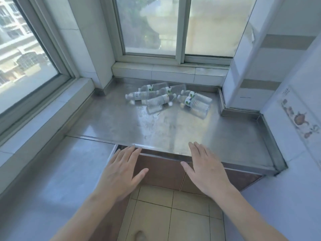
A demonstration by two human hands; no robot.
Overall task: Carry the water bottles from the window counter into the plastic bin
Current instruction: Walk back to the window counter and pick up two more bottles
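— Bottles (166, 98) lying where?

— Flat on the tabletop (173, 129), heaped toward the window, well ahead of my fingers (132, 152), long axes mostly crosswise to my reach.

— Anything held?

— Nothing; left hand (121, 173) and right hand (206, 171) are spread flat at the near edge. Right looks nearer the 2 right-side bottles. No bin in view.
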